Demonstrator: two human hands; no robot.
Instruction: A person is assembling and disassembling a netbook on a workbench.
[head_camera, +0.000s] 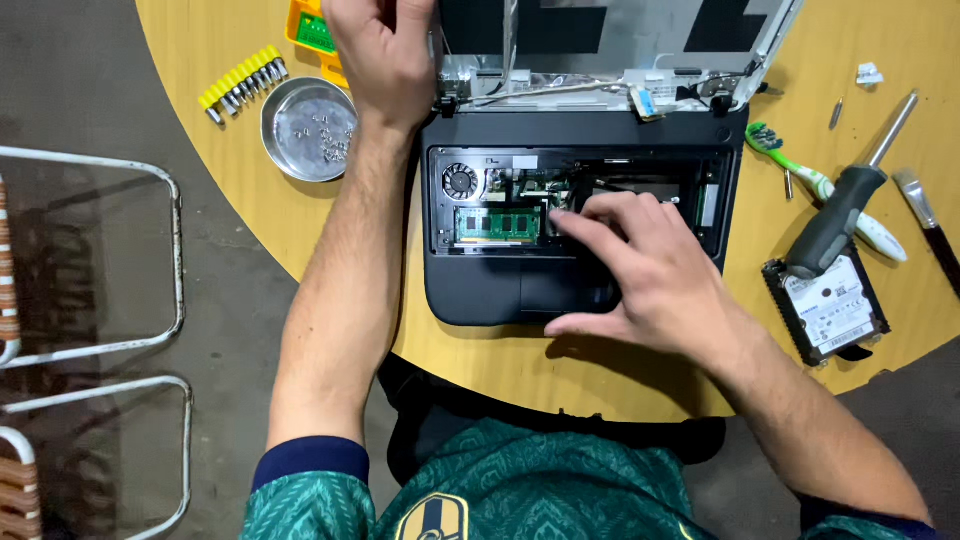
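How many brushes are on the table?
2. A green and white toothbrush lies right of the opened laptop, partly under the grey screwdriver. A small paintbrush lies at the right edge. Others may be hidden.

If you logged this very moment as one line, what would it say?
left hand: on laptop hinge corner | right hand: fingers inside open laptop base, beside memory stick | nearby: screw bowl, hard drive, screwdriver

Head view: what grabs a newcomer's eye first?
The opened black laptop at centre of the round wooden table, its fan and green memory module exposed. The right hand reaches into the bay; the left hand grips the hinge corner. A metal bowl of screws sits left, a bare hard drive right.
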